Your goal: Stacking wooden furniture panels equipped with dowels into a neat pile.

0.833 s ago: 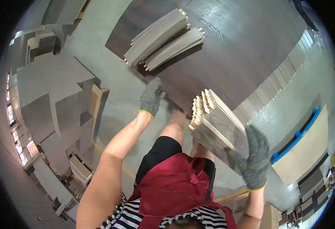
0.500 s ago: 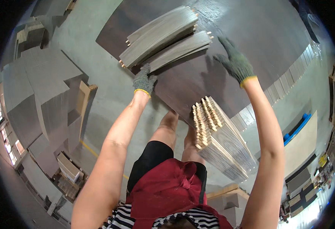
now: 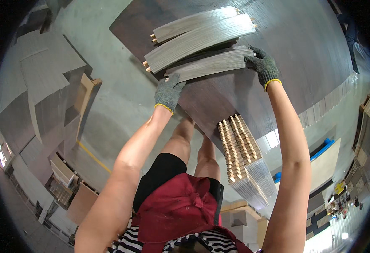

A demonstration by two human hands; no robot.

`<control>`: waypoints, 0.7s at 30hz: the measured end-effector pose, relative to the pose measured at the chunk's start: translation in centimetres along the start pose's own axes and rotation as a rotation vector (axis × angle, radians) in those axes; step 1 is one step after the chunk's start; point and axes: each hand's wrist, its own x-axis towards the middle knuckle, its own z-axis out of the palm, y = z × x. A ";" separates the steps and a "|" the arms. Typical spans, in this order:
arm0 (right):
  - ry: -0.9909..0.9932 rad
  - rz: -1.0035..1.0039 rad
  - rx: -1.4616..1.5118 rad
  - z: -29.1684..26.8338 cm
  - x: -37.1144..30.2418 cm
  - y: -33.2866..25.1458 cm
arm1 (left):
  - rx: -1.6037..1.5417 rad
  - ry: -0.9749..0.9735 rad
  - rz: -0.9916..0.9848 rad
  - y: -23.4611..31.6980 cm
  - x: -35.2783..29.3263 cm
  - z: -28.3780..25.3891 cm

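Both my hands wear grey knit gloves with yellow cuffs. My left hand (image 3: 168,92) holds the left end of a grey wood-grain board (image 3: 212,64), its fingers partly hidden by the end. At the board's other end my right hand (image 3: 264,67) is closed around it, next to a light wooden dowel peg sticking out. Just beyond lie more boards of the same kind, a wide one (image 3: 199,42) and a narrower one (image 3: 195,24), with pegs at their ends. All rest on a large dark brown panel surface (image 3: 303,50).
Near my legs, to the right, stands a stack of grey boards (image 3: 252,185) with rows of pegs upward. Large grey sheets (image 3: 46,76) are piled at the left. A pale board (image 3: 326,162) with a blue edge stands right. Somebody's dark-clothed leg (image 3: 351,38) shows far right.
My right hand has come in from the right and closed on the near board's right end. My left hand stays at its left end. The view has shifted slightly.
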 end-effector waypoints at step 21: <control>0.058 -0.230 -0.148 -0.3 -1.4 2.4 | -0.664 0.176 -0.292 3.0 -2.2 0.6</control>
